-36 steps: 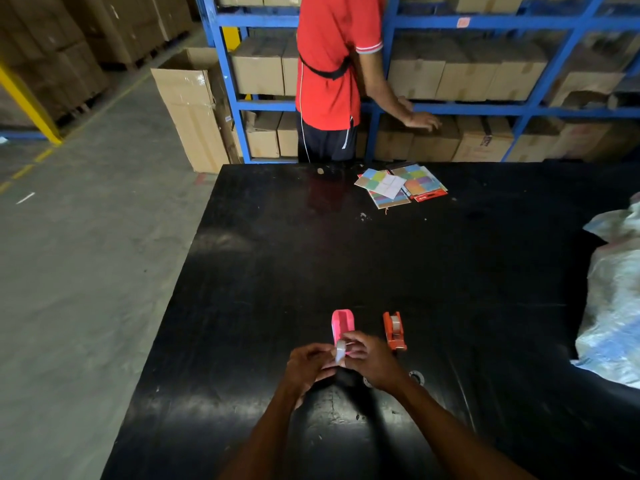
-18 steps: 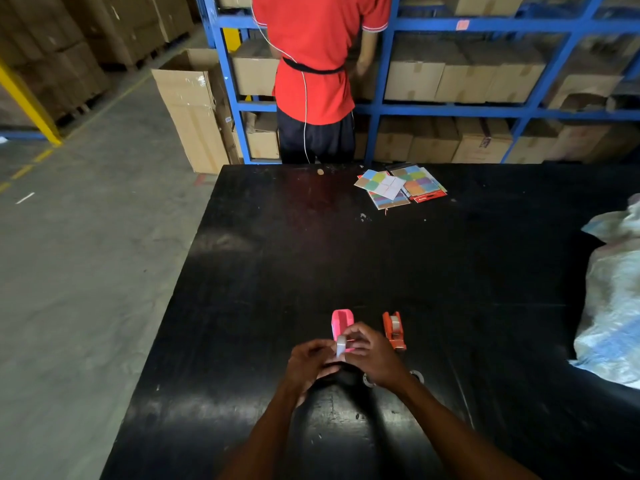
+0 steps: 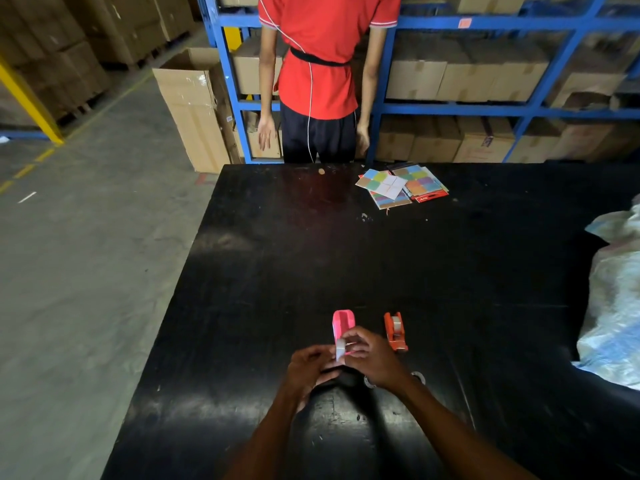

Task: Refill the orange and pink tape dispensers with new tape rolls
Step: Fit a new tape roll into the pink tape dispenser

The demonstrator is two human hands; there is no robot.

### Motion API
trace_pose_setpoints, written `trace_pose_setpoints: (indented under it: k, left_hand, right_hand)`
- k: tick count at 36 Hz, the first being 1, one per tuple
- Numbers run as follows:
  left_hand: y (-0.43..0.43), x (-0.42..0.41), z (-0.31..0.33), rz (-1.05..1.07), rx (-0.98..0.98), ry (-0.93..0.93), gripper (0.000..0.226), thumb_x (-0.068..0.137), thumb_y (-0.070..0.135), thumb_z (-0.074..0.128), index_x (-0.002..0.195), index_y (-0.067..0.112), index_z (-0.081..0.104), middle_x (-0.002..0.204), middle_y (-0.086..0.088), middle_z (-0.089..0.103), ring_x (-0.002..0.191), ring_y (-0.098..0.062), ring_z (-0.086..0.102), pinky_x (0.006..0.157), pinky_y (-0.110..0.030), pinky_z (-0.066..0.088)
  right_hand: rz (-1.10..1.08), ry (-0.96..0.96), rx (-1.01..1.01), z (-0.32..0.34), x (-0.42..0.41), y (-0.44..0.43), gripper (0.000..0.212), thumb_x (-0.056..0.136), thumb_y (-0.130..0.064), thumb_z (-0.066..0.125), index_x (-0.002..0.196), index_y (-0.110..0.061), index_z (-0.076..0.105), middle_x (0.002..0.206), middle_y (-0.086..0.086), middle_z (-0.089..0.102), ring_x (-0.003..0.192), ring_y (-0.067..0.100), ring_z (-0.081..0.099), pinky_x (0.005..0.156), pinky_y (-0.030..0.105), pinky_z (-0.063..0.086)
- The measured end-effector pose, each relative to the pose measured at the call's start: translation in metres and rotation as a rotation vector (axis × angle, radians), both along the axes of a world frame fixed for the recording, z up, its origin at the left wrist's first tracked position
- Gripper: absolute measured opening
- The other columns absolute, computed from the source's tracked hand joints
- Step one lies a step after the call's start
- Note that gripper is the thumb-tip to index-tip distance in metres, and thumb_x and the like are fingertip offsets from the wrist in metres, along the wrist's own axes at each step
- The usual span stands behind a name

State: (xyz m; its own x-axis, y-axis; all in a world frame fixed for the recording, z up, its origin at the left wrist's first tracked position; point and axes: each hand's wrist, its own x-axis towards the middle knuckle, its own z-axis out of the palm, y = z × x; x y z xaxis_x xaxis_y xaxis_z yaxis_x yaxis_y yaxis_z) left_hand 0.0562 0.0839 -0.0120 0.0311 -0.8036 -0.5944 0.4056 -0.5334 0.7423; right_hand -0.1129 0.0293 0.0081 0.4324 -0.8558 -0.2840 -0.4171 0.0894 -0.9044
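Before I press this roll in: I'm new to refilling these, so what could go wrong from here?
1. Both hands, left and right, pinch the small tape roll at the pink dispenser's near end; it might slip or seat crooked.
2. The orange dispenser stands close beside your right hand; a stray nudge could knock it over.
3. The table is black and dim, so a dropped clear roll may be hard to spot.

No legible text, brand or no. anywhere in view. Red card strip (image 3: 429, 195) under the coloured sheets at the far edge of the tabletop (image 3: 277, 271) carries a small white mark, too small to read. Orange tag (image 3: 464, 23) on the blue shelf beam: print blurred. Dark label on a carton (image 3: 488, 142), lower shelf: unreadable. Both dispensers show no lettering.
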Motion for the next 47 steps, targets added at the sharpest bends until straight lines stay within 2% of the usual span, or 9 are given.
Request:
trace_pose_setpoints:
  k: [11,16,20,25,33,36,40,44,47]
  left_hand:
    - [-0.009,-0.009,-0.011,-0.014,0.034,-0.083,0.008,0.090,0.014,0.065,0.092,0.010,0.072,0.085,-0.007,0.078,0.087,-0.022,0.074,0.089,-0.047,0.056]
    - [-0.022,-0.008,-0.017,-0.004,0.037,-0.235,0.008,0.087,0.004,0.066,0.087,0.011,0.069,0.081,-0.012,0.067,0.073,-0.024,0.060,0.067,-0.034,0.050]
    - [-0.034,-0.001,-0.029,-0.031,-0.008,-0.402,0.023,0.075,0.010,0.077,0.092,0.020,0.066,0.086,-0.009,0.068,0.064,-0.018,0.060,0.058,-0.030,0.049]
    - [-0.051,0.006,-0.050,-0.071,-0.072,-0.551,0.048,0.056,0.042,0.076,0.101,0.036,0.062,0.104,-0.004,0.066,0.083,-0.021,0.067,0.078,-0.044,0.059]
    - [-0.075,0.007,-0.044,-0.171,-0.110,-0.602,0.067,0.073,0.011,0.080,0.133,0.021,0.052,0.125,-0.011,0.056,0.095,-0.028,0.069,0.079,-0.041,0.060]
    - [-0.080,0.005,-0.048,-0.192,-0.135,-0.595,0.076,0.065,0.022,0.078,0.135,0.022,0.048,0.129,-0.011,0.051,0.103,-0.033,0.065,0.084,-0.049,0.059]
    - [-0.085,0.005,-0.053,-0.197,-0.185,-0.620,0.076,0.063,0.032,0.078,0.133,0.021,0.050,0.130,-0.007,0.047,0.110,-0.025,0.059,0.088,-0.041,0.057]
    - [-0.088,0.006,-0.062,-0.227,-0.220,-0.643,0.064,0.073,0.013,0.079,0.130,0.026,0.053,0.131,-0.008,0.049,0.112,-0.011,0.055,0.090,-0.030,0.054]
    - [-0.090,0.005,-0.068,-0.231,-0.221,-0.635,0.060,0.075,0.008,0.078,0.129,0.024,0.055,0.128,-0.008,0.053,0.112,-0.017,0.059,0.088,-0.030,0.055]
  right_hand:
    - [0.042,0.101,-0.034,-0.011,-0.012,-0.023,0.047,0.078,-0.012,0.080,0.118,-0.027,0.060,0.121,-0.003,0.066,0.107,0.006,0.066,0.093,0.023,0.054]
    - [0.073,0.161,-0.101,-0.019,-0.020,-0.044,0.045,0.077,-0.009,0.080,0.108,-0.033,0.059,0.120,0.001,0.060,0.107,0.010,0.067,0.093,0.031,0.057]
    - [0.122,0.209,-0.124,-0.026,-0.018,-0.060,0.043,0.078,-0.008,0.078,0.114,-0.020,0.060,0.120,0.002,0.059,0.109,0.009,0.066,0.092,0.030,0.057]
    - [0.188,0.270,-0.173,-0.037,-0.011,-0.078,0.046,0.077,-0.023,0.078,0.118,-0.025,0.058,0.119,-0.006,0.060,0.106,0.007,0.063,0.093,0.035,0.055]
    - [0.238,0.391,-0.306,-0.045,-0.005,-0.095,0.045,0.080,-0.031,0.074,0.122,-0.025,0.058,0.121,-0.005,0.059,0.110,0.013,0.052,0.099,0.037,0.044]
    - [0.256,0.424,-0.323,-0.049,-0.006,-0.098,0.044,0.080,-0.035,0.072,0.121,-0.028,0.058,0.121,-0.007,0.059,0.111,0.013,0.051,0.097,0.038,0.041]
    - [0.270,0.432,-0.346,-0.049,-0.005,-0.101,0.041,0.080,-0.035,0.072,0.118,-0.026,0.060,0.116,-0.007,0.056,0.106,0.010,0.050,0.093,0.032,0.040]
    - [0.295,0.457,-0.349,-0.049,-0.003,-0.103,0.040,0.080,-0.032,0.072,0.117,-0.024,0.060,0.117,-0.006,0.052,0.109,0.012,0.051,0.096,0.032,0.041]
    - [0.303,0.485,-0.342,-0.050,-0.001,-0.104,0.039,0.081,-0.034,0.071,0.116,-0.023,0.059,0.118,-0.006,0.048,0.108,0.014,0.053,0.098,0.035,0.044]
